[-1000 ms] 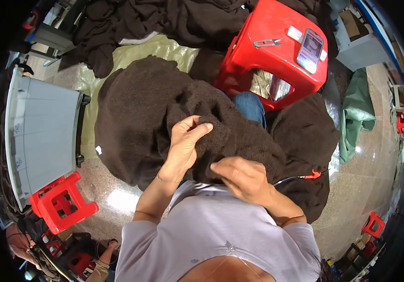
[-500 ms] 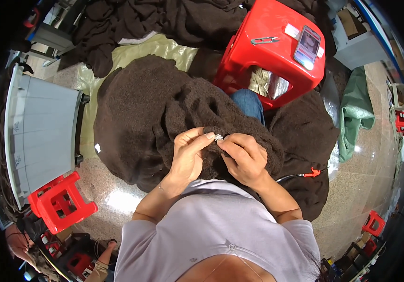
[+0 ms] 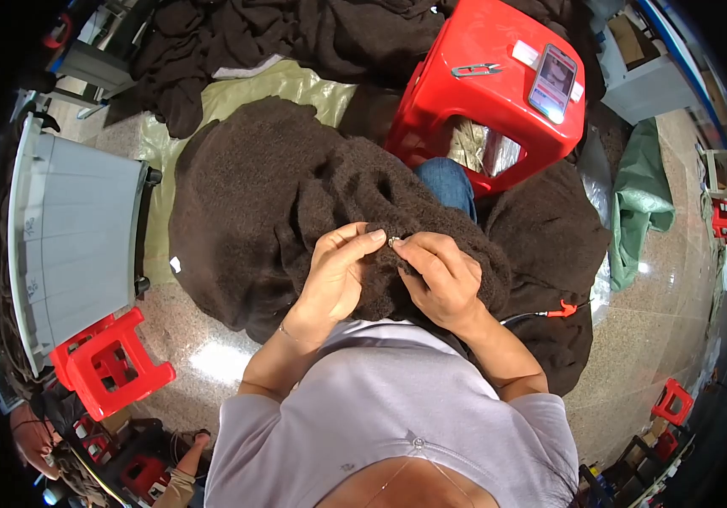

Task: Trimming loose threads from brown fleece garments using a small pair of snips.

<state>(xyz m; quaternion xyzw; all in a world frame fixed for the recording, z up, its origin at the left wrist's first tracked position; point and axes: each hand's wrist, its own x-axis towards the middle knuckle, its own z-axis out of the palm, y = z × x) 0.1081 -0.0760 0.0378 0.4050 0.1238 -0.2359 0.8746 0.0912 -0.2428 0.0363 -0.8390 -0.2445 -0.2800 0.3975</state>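
A dark brown fuzzy garment or cloth (image 3: 249,195) lies bunched over my lap and spreads to the left. My left hand (image 3: 334,271) pinches a fold of it, thumb and forefinger closed on the cloth. Close beside that, my right hand (image 3: 441,275) has its fingertips closed on a small shiny, silvery ornament (image 3: 393,242) at the cloth's surface. The right fingers partly cover this piece, so whether it is a button or a beaded trim I cannot tell. How it is fastened is hidden too.
Ahead to the right stands a red plastic stool (image 3: 431,93) bearing thread snips (image 3: 476,70) and a phone (image 3: 553,83). A grey bin on wheels (image 3: 84,229) and another red stool (image 3: 118,364) are at the left. An orange-red handled tool (image 3: 561,310) lies on brown cloth at the right.
My right fingertips now cover more of the shiny ornament, which showed more fully before. Both hands have shifted very slightly; the cloth stays bunched in the same place.
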